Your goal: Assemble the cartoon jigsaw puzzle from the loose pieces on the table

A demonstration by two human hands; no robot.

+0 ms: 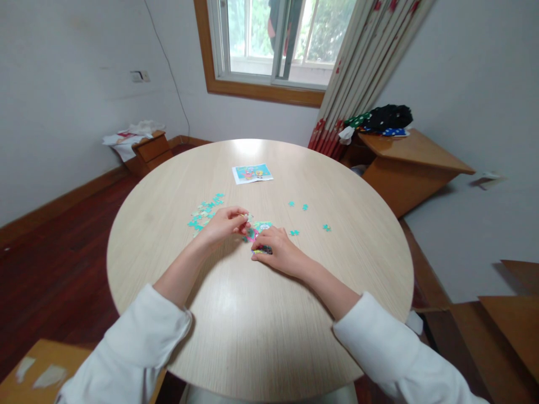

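A partly joined jigsaw puzzle [264, 226], teal with pink and yellow patches, lies on the round table, half covered by my hands. My left hand [229, 223] is just above its left edge, thumb and fingers pinched on a small pale puzzle piece [249, 217]. My right hand [278, 249] rests over the lower right part of the puzzle, fingers curved onto it and thumb at the near edge. Beneath those fingers the puzzle is mostly hidden. Left of my left hand, several loose teal puzzle pieces [205, 210] lie in a heap.
Loose pieces [305, 207] lie scattered to the right. A picture card [252, 174] lies toward the far side of the round wooden table [227, 336]. Behind stand a cabinet with clothes [387, 120] on it at right and a small wooden stand [151, 148] at left.
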